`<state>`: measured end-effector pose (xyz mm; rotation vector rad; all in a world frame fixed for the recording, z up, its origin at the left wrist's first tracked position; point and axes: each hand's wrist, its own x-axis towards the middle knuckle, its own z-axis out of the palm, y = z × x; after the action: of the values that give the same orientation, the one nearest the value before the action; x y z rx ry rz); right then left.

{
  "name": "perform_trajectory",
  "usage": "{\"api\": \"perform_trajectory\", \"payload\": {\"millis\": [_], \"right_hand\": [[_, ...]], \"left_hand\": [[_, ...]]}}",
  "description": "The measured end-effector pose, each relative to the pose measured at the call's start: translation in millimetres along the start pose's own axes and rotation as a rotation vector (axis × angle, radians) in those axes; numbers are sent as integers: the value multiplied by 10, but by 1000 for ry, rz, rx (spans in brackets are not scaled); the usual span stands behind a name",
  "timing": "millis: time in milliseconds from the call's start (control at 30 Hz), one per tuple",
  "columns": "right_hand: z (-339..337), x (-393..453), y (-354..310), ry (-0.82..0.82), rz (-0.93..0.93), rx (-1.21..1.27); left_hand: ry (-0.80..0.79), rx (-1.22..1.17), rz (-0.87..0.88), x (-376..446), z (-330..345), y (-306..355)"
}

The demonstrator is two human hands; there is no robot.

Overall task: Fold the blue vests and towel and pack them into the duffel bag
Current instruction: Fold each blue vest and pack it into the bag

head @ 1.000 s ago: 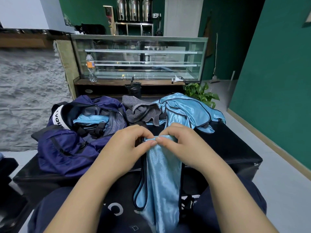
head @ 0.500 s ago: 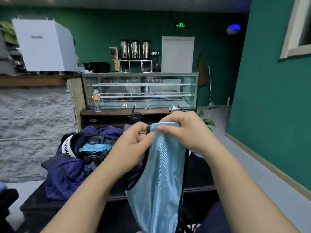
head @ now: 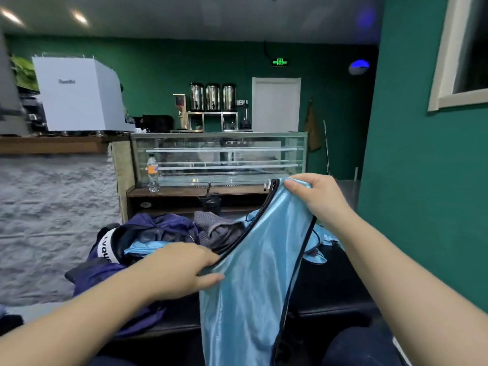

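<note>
- Head view: a person's right hand point(head: 315, 196) pinches the top corner of a shiny light-blue vest with black trim point(head: 253, 281), holding it up above a black table point(head: 330, 286).
- Left hand point(head: 182, 270) grips the vest's black-trimmed edge lower down, fingers curled round it.
- An open navy duffel bag point(head: 126, 262) sits on the table to the left, a folded blue piece inside.
- A grey towel point(head: 216, 228) lies crumpled just beside the bag.

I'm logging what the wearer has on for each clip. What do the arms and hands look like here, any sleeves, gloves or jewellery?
Both forearms are bare up to the frame edge, with no sleeves showing. The left hand and right hand wear no gloves, rings or watch that can be seen.
</note>
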<state>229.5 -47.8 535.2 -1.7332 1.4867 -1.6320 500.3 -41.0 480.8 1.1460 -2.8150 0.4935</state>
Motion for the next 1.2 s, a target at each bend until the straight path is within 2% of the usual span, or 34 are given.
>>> {"api": "perform_trajectory", "payload": {"millis": [100,233,367,467,633,933,1033,1200], "right_hand": [[-6,98,-142,50,-65,-14],[-28,254,-452,169,-196,28],[23,328,-476,119,-206,-36],[-20,381,-513,184,-227,45],[8,368,-451,138,-173,3],[-108,393,-629,154,-228,62],[-47,443,-601,138,-205,58],[169,612,-299,94,-108,50]], "left_hand": [[52,67,116,8,-200,-144],[302,-38,211,48,-400,-371],[242,-81,234,39,-351,-400],[324,-294,175,65,-362,-409],[321,-500,61,93,-286,-339],[516,-997,-236,104,-460,-249],[537,-1075,-309,145,-291,-306],[484,-1315,-342,307,220,-421]]}}
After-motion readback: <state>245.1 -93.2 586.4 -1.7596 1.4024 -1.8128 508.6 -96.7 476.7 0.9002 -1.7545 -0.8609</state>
